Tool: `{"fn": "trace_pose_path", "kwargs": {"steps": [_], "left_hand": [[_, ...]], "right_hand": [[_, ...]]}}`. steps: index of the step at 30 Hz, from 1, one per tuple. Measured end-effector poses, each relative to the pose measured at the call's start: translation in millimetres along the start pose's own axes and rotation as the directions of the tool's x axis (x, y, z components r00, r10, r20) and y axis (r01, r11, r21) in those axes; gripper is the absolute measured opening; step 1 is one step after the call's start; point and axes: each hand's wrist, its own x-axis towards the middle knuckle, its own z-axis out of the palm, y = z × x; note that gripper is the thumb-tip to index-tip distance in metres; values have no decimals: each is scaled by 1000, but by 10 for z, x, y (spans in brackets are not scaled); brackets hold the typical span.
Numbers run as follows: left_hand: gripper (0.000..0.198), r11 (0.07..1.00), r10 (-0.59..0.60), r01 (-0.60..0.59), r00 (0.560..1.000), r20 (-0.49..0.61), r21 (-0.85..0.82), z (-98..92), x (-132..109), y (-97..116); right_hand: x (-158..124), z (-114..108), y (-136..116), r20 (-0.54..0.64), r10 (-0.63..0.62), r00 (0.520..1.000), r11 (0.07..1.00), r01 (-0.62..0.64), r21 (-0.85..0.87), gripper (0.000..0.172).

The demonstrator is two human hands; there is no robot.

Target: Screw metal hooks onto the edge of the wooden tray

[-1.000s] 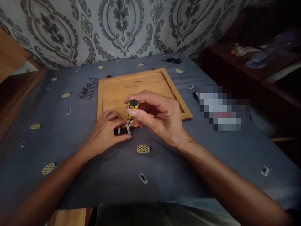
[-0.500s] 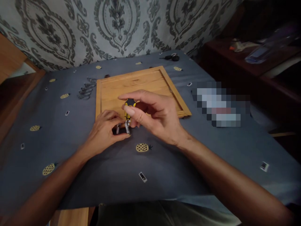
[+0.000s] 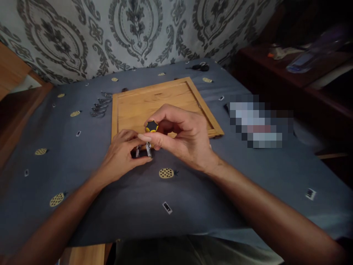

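My right hand is closed around a short screwdriver with a black and yellow handle, its end turned up toward me. The shaft is hidden behind my thumb. Just below it, a small silver metal fitting sits at the near edge of a framed wooden panel. My left hand grips this fitting between thumb and fingers, at the panel's near left part. Its exact kind is too small to tell. The panel lies flat on the table.
Several dark metal hooks lie in a row left of the panel. Keys rest at the back of the blue pineapple-print cloth. A blurred-out item lies on the right. A dark shelf with a clear bottle stands at the right.
My right fingers have curled in and closed further around the screwdriver handle, which has tipped so its end faces me more. My left hand stays in place.
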Motion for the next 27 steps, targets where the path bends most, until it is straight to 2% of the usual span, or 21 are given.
{"fn": "trace_pose_path", "kwargs": {"steps": [9,14,16,21,27], "left_hand": [[29,1000,5,-5,1000,3,-2,-11,2,16],[28,998,44,-43,998,-34,35,-5,-1,-11],[28,998,51,-49,998,-46,38,0,-1,-19],[27,999,39,-38,999,-35,28,-7,5,-8],[27,999,41,-40,999,-34,30,-2,6,-8]], "right_hand": [[-18,1,-10,-10,-23,1000,999,23,-46,28],[-22,-29,-106,-219,-62,974,987,27,-158,31],[-16,-44,-110,-254,-42,966,987,1,-160,33],[-12,-53,-46,-187,-23,982,985,-10,-171,33],[-15,-43,4,-169,-20,985,985,-10,-171,31]]}}
